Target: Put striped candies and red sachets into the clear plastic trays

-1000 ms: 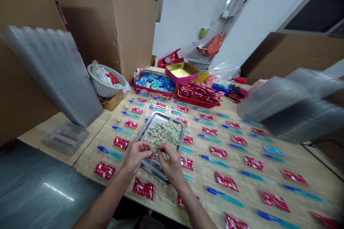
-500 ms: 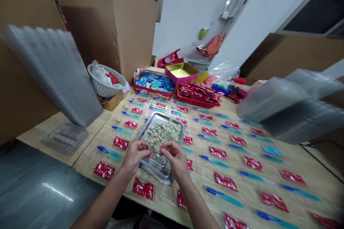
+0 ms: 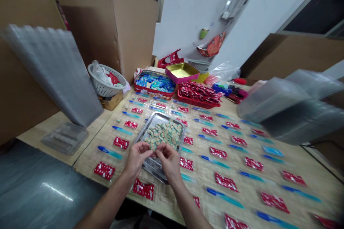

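Note:
A metal tray [image 3: 154, 168] lies on the wooden table, with many small greenish-tan pieces [image 3: 166, 132] heaped in its far part. My left hand [image 3: 138, 155] and my right hand [image 3: 166, 155] are close together over the tray's near part. The fingers of each are pinched, thumb against fingertips, at the near edge of the heap. What they hold, if anything, is too small to make out. Around the tray, clear plastic trays hold red dotted packets [image 3: 143, 188] and blue-and-teal pens [image 3: 109, 152].
Behind stand a tin of blue items [image 3: 154, 93], a red tray of red packets [image 3: 199, 93], a gold-lined tin [image 3: 182, 71] and a grey basket [image 3: 106, 82]. Stacks of clear plastic trays rise at the left [image 3: 61, 75] and right [image 3: 303, 107].
My right hand has moved left, closer to my left hand, uncovering more of a red packet beside the tray. My left hand stays nearly in place.

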A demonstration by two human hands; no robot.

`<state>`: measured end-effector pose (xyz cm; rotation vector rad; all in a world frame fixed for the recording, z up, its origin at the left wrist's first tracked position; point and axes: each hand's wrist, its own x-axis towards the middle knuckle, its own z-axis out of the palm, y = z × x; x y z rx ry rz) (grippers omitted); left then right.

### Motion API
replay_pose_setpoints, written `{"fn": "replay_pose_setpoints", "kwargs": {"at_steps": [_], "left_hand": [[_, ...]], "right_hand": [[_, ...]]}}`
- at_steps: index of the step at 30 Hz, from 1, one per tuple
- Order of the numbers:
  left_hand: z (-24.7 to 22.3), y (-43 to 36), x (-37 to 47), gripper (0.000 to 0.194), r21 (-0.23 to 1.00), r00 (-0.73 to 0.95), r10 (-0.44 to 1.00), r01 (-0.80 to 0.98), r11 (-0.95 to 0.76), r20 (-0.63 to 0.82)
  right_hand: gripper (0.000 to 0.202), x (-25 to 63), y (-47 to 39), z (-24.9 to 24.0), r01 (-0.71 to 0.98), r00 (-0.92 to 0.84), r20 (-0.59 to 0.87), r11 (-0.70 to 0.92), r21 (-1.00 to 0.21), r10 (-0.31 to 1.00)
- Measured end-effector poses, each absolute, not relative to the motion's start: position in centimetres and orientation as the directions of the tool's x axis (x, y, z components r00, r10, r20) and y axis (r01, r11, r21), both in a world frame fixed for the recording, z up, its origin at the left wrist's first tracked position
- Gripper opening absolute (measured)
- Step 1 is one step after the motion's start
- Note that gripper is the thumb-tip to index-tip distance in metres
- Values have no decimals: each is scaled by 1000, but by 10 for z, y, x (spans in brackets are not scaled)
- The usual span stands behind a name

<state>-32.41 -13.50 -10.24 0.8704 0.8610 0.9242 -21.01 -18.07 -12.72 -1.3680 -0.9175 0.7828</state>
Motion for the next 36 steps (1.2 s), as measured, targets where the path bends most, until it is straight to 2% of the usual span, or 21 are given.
{"fn": "replay_pose_setpoints", "kwargs": {"at_steps": [4, 7, 11, 17, 21, 24, 31, 36], "left_hand": [[-104, -133, -323, 17, 905, 332, 917, -280, 320, -221], [-105, -132, -325, 13, 909, 384, 896, -250, 335, -224], [-105, -129, -328, 13, 889, 418, 868, -238, 391, -270], [-102, -124, -338, 13, 855, 408, 864, -291, 429, -295], [-101, -118, -352, 15, 845, 348, 878, -306, 439, -330], [-98, -113, -369, 22, 833, 299, 884, -326, 447, -358], [-102, -98, -433, 29, 880, 24, 942, -349, 322, -335], [-113, -76, -477, 31, 921, -243, 937, -359, 155, -252]], "right_hand": [[13, -203, -181, -115, 194, 351, 175, 111, -975, 920], [20, -192, -179, -105, 285, 175, 209, 153, -946, 962], [13, -181, -169, -96, 393, 13, 130, 115, -912, 991], [12, -188, -152, -83, 463, -75, 8, 42, -885, 997], [14, -199, -137, -86, 396, -123, -40, 12, -918, 992], [21, -210, -117, -94, 261, -167, -98, -52, -964, 981], [28, -268, -37, -103, -36, -191, -269, -280, -959, 944], [22, -320, -3, -121, 9, -212, -306, -311, -950, 928]]}}
